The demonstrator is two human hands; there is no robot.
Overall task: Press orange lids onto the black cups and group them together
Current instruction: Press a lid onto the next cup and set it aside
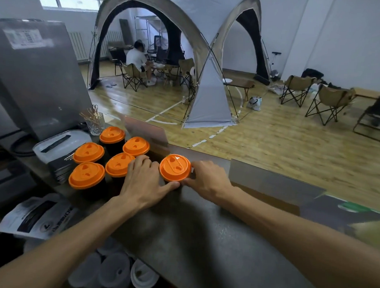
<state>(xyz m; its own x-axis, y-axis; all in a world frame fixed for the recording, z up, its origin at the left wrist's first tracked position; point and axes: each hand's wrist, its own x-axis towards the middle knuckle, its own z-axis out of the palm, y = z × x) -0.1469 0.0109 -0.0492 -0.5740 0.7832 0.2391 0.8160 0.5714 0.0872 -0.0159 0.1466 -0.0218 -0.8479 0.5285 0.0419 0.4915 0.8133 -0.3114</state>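
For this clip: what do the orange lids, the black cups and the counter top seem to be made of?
Orange lids: likely moulded plastic, semi-gloss, with crisp raised sip tabs and soft highlights. Black cups: dark and matte, probably paper or plastic; too little shows to tell. Counter top: dark, smooth, dull sheen, perhaps stone or laminate.

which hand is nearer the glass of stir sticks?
Left. The left hand lies between the grouped cups and the sixth cup, nearer the glass; the right hand is on that cup's far side.
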